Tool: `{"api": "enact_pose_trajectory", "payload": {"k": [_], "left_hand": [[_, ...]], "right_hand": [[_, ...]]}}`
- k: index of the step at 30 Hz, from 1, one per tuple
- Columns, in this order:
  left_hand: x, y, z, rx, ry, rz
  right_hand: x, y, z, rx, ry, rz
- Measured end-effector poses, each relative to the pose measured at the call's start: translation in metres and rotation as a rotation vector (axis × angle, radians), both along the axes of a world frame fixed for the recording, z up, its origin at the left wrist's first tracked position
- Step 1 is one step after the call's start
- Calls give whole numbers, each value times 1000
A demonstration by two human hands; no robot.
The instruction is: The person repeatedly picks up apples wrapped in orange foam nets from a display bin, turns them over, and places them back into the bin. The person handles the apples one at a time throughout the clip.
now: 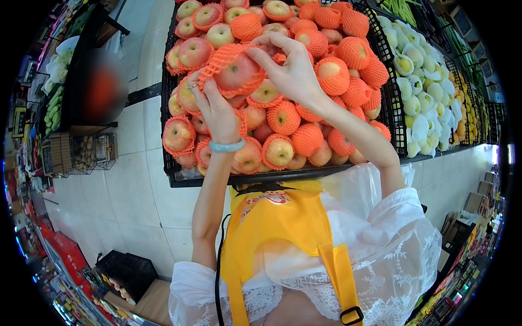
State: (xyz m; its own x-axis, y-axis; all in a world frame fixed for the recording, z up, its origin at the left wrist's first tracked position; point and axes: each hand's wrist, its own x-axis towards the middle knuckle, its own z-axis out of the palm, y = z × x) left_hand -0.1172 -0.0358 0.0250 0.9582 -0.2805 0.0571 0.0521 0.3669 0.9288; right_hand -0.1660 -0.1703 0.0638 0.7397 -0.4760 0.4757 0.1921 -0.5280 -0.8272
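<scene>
Between my two hands is an apple (236,72) partly wrapped in an orange foam net sleeve (222,57). My left hand (214,106), with a pale jade-coloured bangle (227,146) at the wrist, grips the apple and sleeve from the lower left. The thumb and fingers of my right hand (287,65) pinch the sleeve at its upper right edge. Beneath them lies a heap of apples, many in the same orange sleeves, such as a netted apple (283,118) just below my right hand. Part of the heap is hidden by my hands and forearms.
A black crate edge (261,175) borders the apples in front of me. To the right, another display holds fruit in white foam nets (424,81). At left stand a vegetable shelf (53,106), wire baskets (94,150) and a blurred figure (102,87). Tiled floor (126,187) lies between.
</scene>
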Motion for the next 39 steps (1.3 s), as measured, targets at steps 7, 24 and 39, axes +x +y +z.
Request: {"api": "enact_pose_trajectory", "payload": {"k": [7,24,39], "left_hand": [[-1,2,3,-131,141,-75],[21,14,-2,-554,633,-985],[-10,-29,7,-121,-62,-156]], "right_hand": [[2,-9,-2,78,147,195],[-17,-11,12,77,247,480],[-6,18,-20,-142,-137,-156]]}}
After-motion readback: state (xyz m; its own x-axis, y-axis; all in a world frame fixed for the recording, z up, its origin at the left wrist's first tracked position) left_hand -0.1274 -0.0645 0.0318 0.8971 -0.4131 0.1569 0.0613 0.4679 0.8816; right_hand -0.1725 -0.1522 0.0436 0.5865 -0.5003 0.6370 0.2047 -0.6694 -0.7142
